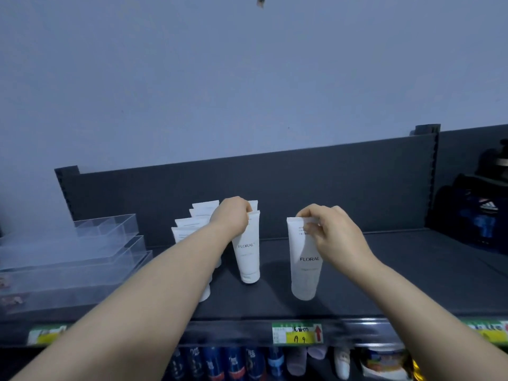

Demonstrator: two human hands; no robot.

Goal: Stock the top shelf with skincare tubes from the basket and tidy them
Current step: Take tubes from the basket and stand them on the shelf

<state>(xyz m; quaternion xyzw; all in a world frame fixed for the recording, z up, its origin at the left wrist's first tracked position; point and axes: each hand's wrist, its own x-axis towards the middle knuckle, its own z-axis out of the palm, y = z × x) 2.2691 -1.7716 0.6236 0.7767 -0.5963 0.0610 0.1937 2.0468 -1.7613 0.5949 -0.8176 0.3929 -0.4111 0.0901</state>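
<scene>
Both bare arms reach up onto the dark top shelf [384, 270]. The left hand [232, 215] is closed on the flat upper end of a white tube [247, 248] printed FLORAL, fingers curled over the top edge; the tube stands cap-down on the shelf, leaning a little, its cap below and just right of the wrist. Behind and to the left of that hand stands a cluster of more white tubes [189, 224], upright and close together, partly hidden by the forearm; how many there are cannot be told. Another tube top shows just past the knuckles, against the back panel [343, 188].

The right hand [332, 235] pinches the top edge of a second FLORAL tube [305, 268] between thumb and fingers. This tube also stands cap-down on the shelf, directly under the hand and slightly left of it, apart from the first tube with bare shelf between them.

Far to the left of the left hand sit stepped clear plastic trays [82, 243]. Below the hands, on the shelf's front edge, is a green and yellow price label [297, 333] with a red arrow, and more labels show toward both ends. Beneath the shelf edge, dark blue cans [233, 364] and pale bottles fill the lower shelf. A dark bag [472, 213] rests far off to the right of the right hand.
</scene>
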